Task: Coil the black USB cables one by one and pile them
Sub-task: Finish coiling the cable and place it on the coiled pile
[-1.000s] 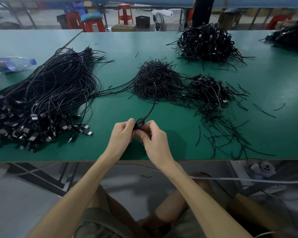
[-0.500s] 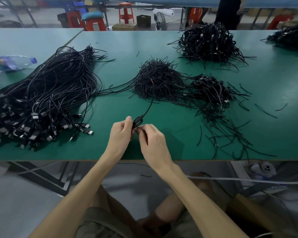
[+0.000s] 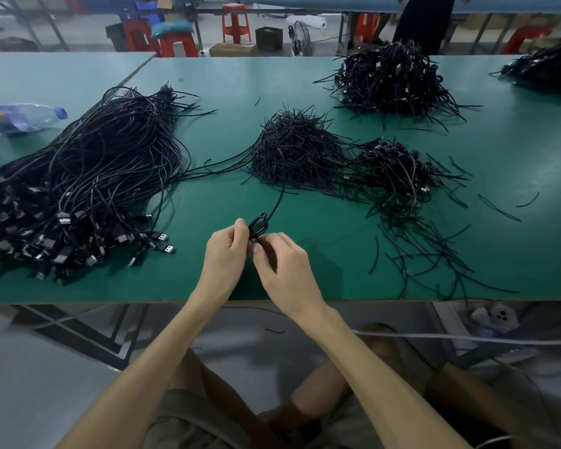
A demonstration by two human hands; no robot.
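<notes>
My left hand (image 3: 225, 251) and my right hand (image 3: 284, 270) meet over the near middle of the green table (image 3: 305, 85). Between their fingertips is a small black cable coil (image 3: 258, 226); the left pinches its side and the right holds it from below. The loose tail of that cable runs up and away toward the middle heap of coiled cables (image 3: 297, 150). A big bundle of uncoiled black USB cables (image 3: 78, 189) lies to the left, plugs pointing toward me. A smaller pile of coiled cables (image 3: 399, 170) sits right of the middle heap.
Two more cable heaps lie at the far right: one large heap (image 3: 392, 79) and one corner heap (image 3: 548, 69). Loose black ties (image 3: 434, 251) are scattered at the near right. A plastic bottle (image 3: 20, 118) lies far left. Stools and a person stand beyond the table.
The coil between my fingers has grown slightly and the hands have shifted a little upward; the free tail has got shorter. The person behind the table has moved right.
</notes>
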